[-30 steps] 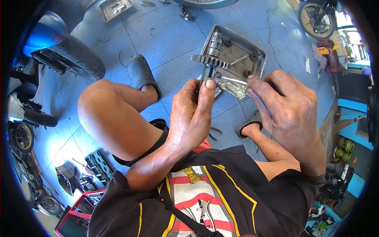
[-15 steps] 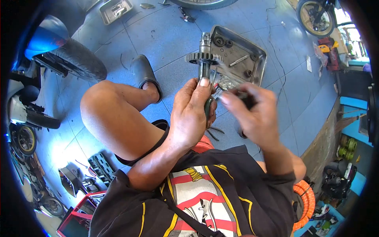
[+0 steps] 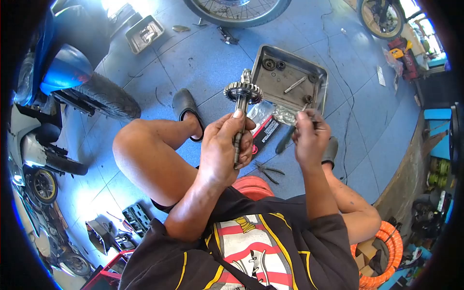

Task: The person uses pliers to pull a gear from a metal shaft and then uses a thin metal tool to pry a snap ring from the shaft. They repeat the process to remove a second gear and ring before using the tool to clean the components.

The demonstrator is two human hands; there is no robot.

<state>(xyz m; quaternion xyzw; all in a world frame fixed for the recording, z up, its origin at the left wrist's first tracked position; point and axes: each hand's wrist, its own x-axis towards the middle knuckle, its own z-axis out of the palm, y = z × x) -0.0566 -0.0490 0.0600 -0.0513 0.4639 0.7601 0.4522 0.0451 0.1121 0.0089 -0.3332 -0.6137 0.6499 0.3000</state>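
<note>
My left hand (image 3: 222,147) is closed around a gear shaft (image 3: 241,107), thumb along its side. The shaft points away from me, with a toothed gear (image 3: 243,92) near its far end. My right hand (image 3: 313,137) is raised off to the right, apart from the shaft. Its fingers are pinched together near the tray's front edge, and I cannot make out what is between them. Just left of that hand a dark tool handle (image 3: 284,140) shows. Printed packaging (image 3: 267,134) and clear plastic (image 3: 285,115) lie beyond my hands.
A metal tray (image 3: 323,72) holds several gears and a short shaft (image 3: 295,84). Pliers (image 3: 269,170) lie on the tiled floor near a red stool (image 3: 252,186). A motorcycle tyre (image 3: 108,96) stands left, a spoked wheel (image 3: 237,14) ahead, an orange coil (image 3: 394,246) at right.
My right hand has moved right, away from the shaft, and its fingers have come together. The shaft and gear have tilted in my left hand. The packaging and dark handle show more fully.
</note>
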